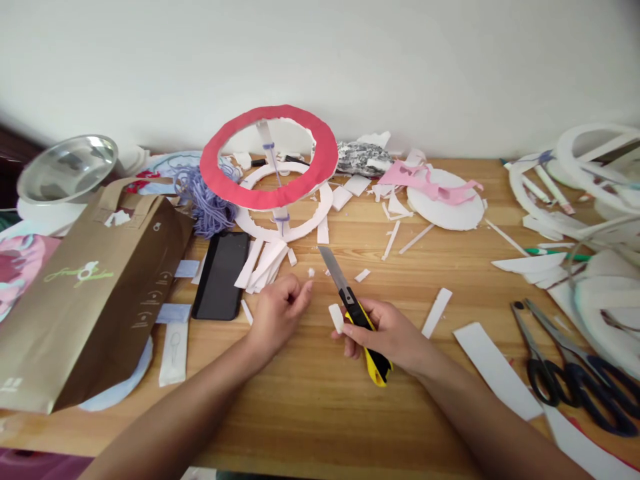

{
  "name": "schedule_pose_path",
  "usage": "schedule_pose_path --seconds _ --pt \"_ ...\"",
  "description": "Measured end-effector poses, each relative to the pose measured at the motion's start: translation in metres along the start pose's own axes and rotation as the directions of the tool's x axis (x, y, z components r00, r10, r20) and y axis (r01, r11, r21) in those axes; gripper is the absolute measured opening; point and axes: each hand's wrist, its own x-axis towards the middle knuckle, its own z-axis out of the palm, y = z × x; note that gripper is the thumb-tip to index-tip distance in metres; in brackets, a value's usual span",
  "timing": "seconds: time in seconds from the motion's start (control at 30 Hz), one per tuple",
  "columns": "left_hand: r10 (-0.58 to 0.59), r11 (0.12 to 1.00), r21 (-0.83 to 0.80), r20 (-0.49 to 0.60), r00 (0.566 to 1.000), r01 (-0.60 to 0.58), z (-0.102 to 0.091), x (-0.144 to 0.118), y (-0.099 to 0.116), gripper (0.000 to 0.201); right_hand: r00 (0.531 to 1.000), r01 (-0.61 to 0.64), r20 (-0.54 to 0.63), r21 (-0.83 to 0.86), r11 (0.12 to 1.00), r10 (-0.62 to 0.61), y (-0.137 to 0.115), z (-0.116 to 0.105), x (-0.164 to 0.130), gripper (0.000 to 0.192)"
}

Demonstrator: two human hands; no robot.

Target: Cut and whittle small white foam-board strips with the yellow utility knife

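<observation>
My right hand (385, 333) grips a yellow and black utility knife (357, 313) with its blade out, pointing up and left. The same hand pinches a small white strip (337, 319) between thumb and finger. My left hand (280, 310) is closed over the table, its fingers curled; their inside is hidden. A tiny white scrap (311, 272) shows just beyond the left thumb tip. Beyond it, a red ring (323, 157) stands on posts above a white ring (320, 217). White cut strips (267, 265) lie beside the left hand.
A brown paper bag (95, 300), a black phone (221, 277), purple yarn (207, 200) and a metal bowl (70, 167) are on the left. At right lie scissors (575, 360) and white rings (570, 150). A white disc (445, 212) under pink scraps (425, 181) is farther back.
</observation>
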Motion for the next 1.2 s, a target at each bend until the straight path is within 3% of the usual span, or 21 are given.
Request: schedule_pose_path --seconds 0.07,0.2,0.27,0.37,0.43,0.5,0.57,0.63,0.7,0.77,0.83,0.97,1.1,1.2 --pt "0.088 0.995 0.045 0.049 0.995 -0.091 -0.001 -0.001 0.001 0.038 1.0 0.018 -0.024 0.038 0.999 -0.017 0.001 0.001 0.001 0.034" --pt "0.262 0.96 0.094 0.04 0.964 -0.265 0.002 -0.002 0.001 0.013 0.979 0.118 -0.181 0.127 0.985 -0.093 0.003 0.003 0.004 0.034" --pt "0.302 0.947 0.102 0.05 0.952 -0.306 0.002 -0.002 0.0 0.027 0.963 0.16 -0.24 0.139 0.977 -0.123 0.003 0.004 0.005 0.033" --pt "0.331 0.939 0.061 0.118 0.936 -0.34 0.002 -0.003 0.0 0.036 0.97 0.133 -0.217 0.113 0.985 -0.106 0.004 0.006 0.005 0.034" --pt "0.379 0.918 0.051 0.184 0.907 -0.394 0.004 -0.004 0.0 0.043 0.978 0.114 -0.188 0.098 0.989 -0.094 0.006 0.007 0.004 0.033" --pt "0.413 0.892 0.085 0.24 0.878 -0.443 0.007 -0.006 0.001 0.046 0.961 0.169 -0.239 0.116 0.979 -0.138 0.006 0.009 0.003 0.031" --pt "0.408 0.869 0.165 0.293 0.865 -0.466 0.009 -0.008 0.001 0.046 0.897 0.294 -0.384 0.149 0.944 -0.218 0.005 0.01 0.003 0.03" --pt "0.392 0.823 0.267 0.369 0.843 -0.5 0.011 -0.009 0.002 0.05 0.782 0.428 -0.56 0.166 0.888 -0.272 0.003 0.009 0.004 0.029" --pt "0.396 0.751 0.332 0.465 0.792 -0.57 0.011 -0.011 0.003 0.055 0.681 0.515 -0.672 0.158 0.843 -0.29 0.0 0.007 0.006 0.028" --pt "0.411 0.688 0.345 0.54 0.734 -0.639 0.011 -0.012 0.004 0.057 0.644 0.546 -0.7 0.136 0.827 -0.31 0.0 0.006 0.008 0.025" --pt "0.418 0.661 0.341 0.572 0.706 -0.668 0.01 -0.013 0.004 0.054 0.649 0.538 -0.68 0.091 0.838 -0.343 0.002 0.006 0.009 0.021" --pt "0.431 0.702 0.301 0.543 0.721 -0.646 0.01 -0.013 0.003 0.049 0.634 0.464 -0.647 -0.119 0.878 -0.423 0.009 0.013 0.003 0.034" --pt "0.45 0.836 0.179 0.316 0.835 -0.518 0.011 -0.01 -0.002 0.034 0.599 0.532 -0.519 -0.311 0.788 -0.609 0.01 0.018 -0.004 0.038" --pt "0.404 0.881 0.175 0.201 0.892 -0.439 0.012 -0.007 -0.005 0.017 0.623 0.474 -0.49 -0.383 0.793 -0.609 0.01 0.017 -0.007 0.039"
